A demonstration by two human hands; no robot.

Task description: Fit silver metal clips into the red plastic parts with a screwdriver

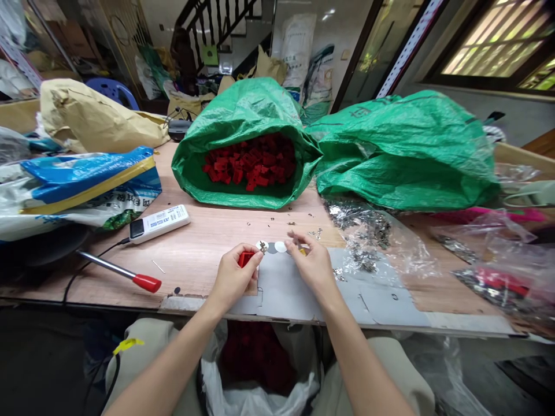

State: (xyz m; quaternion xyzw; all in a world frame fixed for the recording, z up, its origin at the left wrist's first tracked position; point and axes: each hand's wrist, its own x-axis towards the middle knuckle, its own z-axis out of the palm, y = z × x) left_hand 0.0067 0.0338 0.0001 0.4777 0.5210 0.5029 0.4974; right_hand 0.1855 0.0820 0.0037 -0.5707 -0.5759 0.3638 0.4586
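My left hand [229, 277] is closed on a red plastic part [245, 258], gripped between thumb and fingers. A small metal piece [262, 247] shows by the thumb tip, in front of a white round spot on the table. My right hand [316, 267] is closed at the same height, a short way to the right. A bit of something yellow [303, 252] shows beneath its fingers; what it is I cannot make out. Both hands are over the grey sheet [286, 289] at the table's front edge. Small metal clips [340, 275] lie right of my right hand.
An open green sack [243, 199] of red parts stands behind, another green sack [403, 156] beside it. A plastic bag of metal pieces [368, 237] lies right. Left are a white handheld device [160, 224] and a red-tipped lever [146, 282]. A lined bin [255, 398] sits below.
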